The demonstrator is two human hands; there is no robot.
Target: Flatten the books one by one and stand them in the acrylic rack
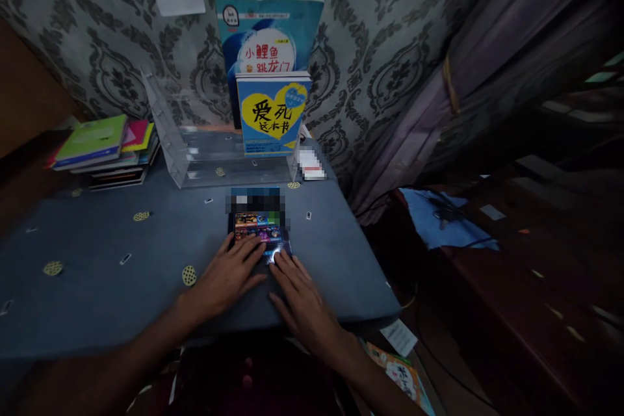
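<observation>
A dark, glossy booklet-like item (258, 234) with rows of small colourful pictures lies on the table near its front edge. Its upper part is blurred out, so I cannot tell exactly what kind of thing it is. My left hand (231, 273) rests palm down with its fingers stretched over the lower left of the item. Flat on its lower right corner lie the fingers of my right hand (299, 289), also extended. Neither hand is closed around anything. Behind the item stands a clear acrylic rack (214, 172), with a blue and yellow book (273, 117) upright at its right end.
Taller books, including a teal one (268, 19), stand behind the yellow-hearted book. A stack of books (107, 149) sits at the back left on the grey-blue tablecloth (160, 240). Right of the table are a curtain (419, 117) and a dark red surface with a blue cloth (429, 218).
</observation>
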